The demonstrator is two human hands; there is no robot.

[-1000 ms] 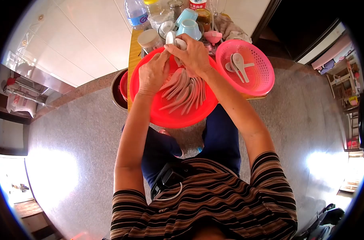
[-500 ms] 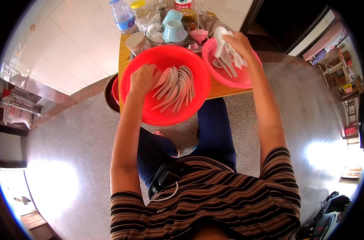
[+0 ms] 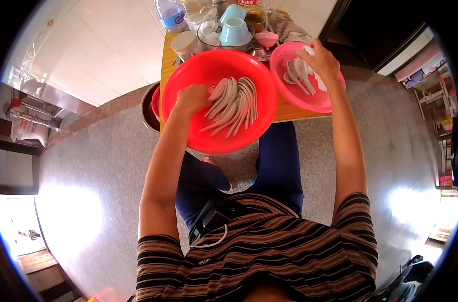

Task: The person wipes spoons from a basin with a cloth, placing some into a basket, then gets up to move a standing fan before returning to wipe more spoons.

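At the near edge, a striped shirt point(image 3: 259, 241) covers the torso; a black device point(image 3: 214, 217) with a white cable point(image 3: 225, 235) sits at the waist, above dark blue trousers point(image 3: 279, 161). Forward of these, the red basin point(image 3: 188, 75) extends over the near edge of the wooden table point(image 3: 294, 115). White spoons point(image 3: 236, 103) lie fanned inside the basin, from its middle toward its right side, handles pointing toward the person. The left hand point(image 3: 192, 97) is at the basin's left interior, fingers curled beside the leftmost spoons; whether it grasps one cannot be determined. To the right, just beside the basin, stands the perforated pink basket point(image 3: 309, 106), containing further loose spoons point(image 3: 298, 75). The right hand point(image 3: 322, 61) is over the basket's far right side, fingers closed on a white cloth point(image 3: 308, 50); whether a spoon is also gripped cannot be determined. Beyond the basin are a lidded jar point(image 3: 185, 44), light blue bowls point(image 3: 235, 32) and a pink funnel point(image 3: 267, 39). Farther back, a clear plastic bottle point(image 3: 170, 15) stands near the tiled wall point(image 3: 108, 45).
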